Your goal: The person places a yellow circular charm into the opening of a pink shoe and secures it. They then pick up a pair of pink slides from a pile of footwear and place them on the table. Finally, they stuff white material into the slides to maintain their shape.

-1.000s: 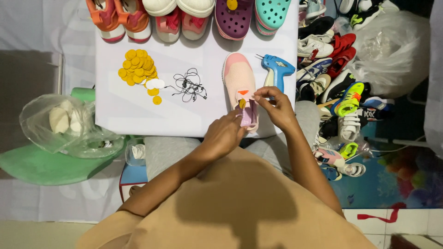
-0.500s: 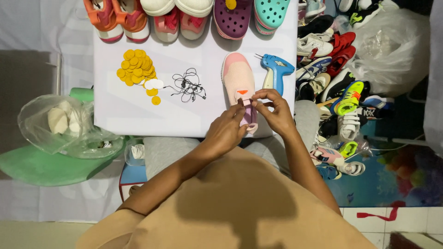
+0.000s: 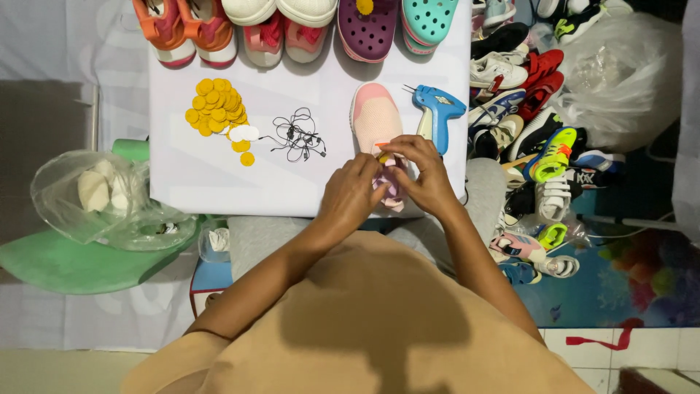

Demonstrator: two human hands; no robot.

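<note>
White tabletop (image 3: 219, 182) fills my view, rows of shoes along its far edge, a heap of yellow discs (image 3: 215, 108) and a tangle of black strings (image 3: 297, 137) to my left, the blue tag gun (image 3: 437, 113) lying untouched on the right. Pink shoe (image 3: 375, 120) sits mid-table, and both hands have now drawn in together over its near end: my left hand (image 3: 350, 197) presses on the lilac part, my right hand (image 3: 423, 171) pinches a tiny yellow piece (image 3: 383, 157) against it, so I seem to be fixing it on.
</note>
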